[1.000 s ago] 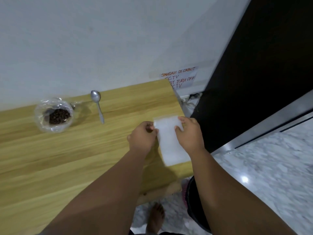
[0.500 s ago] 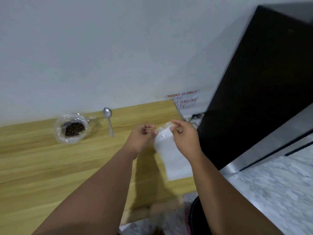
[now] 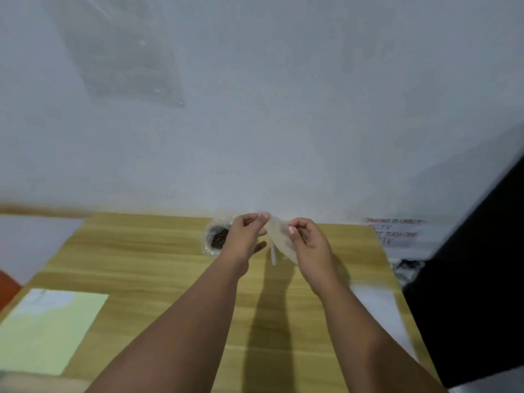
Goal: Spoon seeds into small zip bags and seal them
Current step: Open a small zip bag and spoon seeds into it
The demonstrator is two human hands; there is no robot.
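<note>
Left grip [image 3: 247,236]: fingers curled, thumb and fingertips pinching one side of the zip bag [image 3: 279,236] at its top edge.
Right grip [image 3: 309,243]: fingers curled, pinching the other side of the same edge.
Bag position: clear zip bag held up between both grips, hanging above the bench [image 3: 147,262].
Seeds [image 3: 218,239]: dark, in an open clear wrapper on the bench, partly behind the left grip.
Green sheet [image 3: 48,327]: flat at the bench's near left.
Note [image 3: 394,231]: handwritten, blurred, on the wall [image 3: 283,109].

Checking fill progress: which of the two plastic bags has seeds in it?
The clear bag on the table, partly behind the left hand: dark seeds show inside. The small zip bag, pinched by it and the right hand, looks empty.
</note>
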